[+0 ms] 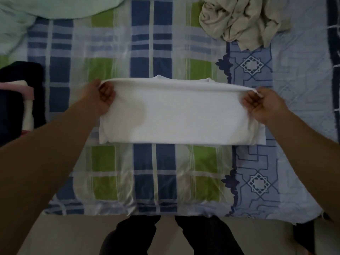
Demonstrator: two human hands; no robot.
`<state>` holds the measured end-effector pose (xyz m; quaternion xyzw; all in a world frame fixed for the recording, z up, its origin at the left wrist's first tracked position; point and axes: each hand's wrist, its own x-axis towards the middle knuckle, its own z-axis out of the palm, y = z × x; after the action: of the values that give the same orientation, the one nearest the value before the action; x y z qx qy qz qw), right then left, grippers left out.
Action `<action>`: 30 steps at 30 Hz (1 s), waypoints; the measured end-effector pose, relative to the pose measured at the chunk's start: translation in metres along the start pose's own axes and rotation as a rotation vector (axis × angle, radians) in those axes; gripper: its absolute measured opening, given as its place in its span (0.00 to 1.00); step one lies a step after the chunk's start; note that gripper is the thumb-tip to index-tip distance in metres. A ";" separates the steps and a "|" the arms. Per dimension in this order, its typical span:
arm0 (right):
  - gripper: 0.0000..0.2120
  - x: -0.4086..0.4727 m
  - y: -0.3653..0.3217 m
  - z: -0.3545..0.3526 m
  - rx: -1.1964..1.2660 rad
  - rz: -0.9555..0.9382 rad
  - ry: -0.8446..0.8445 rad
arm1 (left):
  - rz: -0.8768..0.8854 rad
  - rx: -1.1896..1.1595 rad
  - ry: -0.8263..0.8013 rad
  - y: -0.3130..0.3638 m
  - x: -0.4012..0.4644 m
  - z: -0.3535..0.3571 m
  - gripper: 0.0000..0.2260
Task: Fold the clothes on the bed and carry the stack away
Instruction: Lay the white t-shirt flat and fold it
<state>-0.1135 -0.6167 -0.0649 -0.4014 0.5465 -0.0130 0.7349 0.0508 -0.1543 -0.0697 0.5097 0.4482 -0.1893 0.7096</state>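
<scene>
A white shirt [180, 115] lies across the middle of the bed, folded into a wide band. My left hand [100, 97] pinches its upper left corner and my right hand [265, 105] pinches its upper right corner. Between the two hands the lifted top edge is stretched taut, while the lower edge rests flat on the cover. A crumpled beige garment [241, 21] lies unfolded at the far right of the bed. At the left edge sits a stack of folded clothes [20, 100], dark with white and pink layers.
The bed carries a plaid blue, green and white cover [161, 173] and a light blue patterned sheet [298, 74] on the right. A pale green blanket [36, 8] lies at the far left. My legs stand on the floor [73, 234] at the bed's near edge.
</scene>
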 end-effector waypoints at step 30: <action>0.19 0.041 -0.010 -0.053 -0.744 -0.274 0.071 | 1.198 1.867 -0.786 -0.294 -0.114 0.115 0.42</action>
<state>-0.1360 -0.6724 -0.0955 -0.7086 0.4804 0.0742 0.5114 -0.1716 -0.3988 -0.1287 0.8677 -0.4250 -0.2247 0.1264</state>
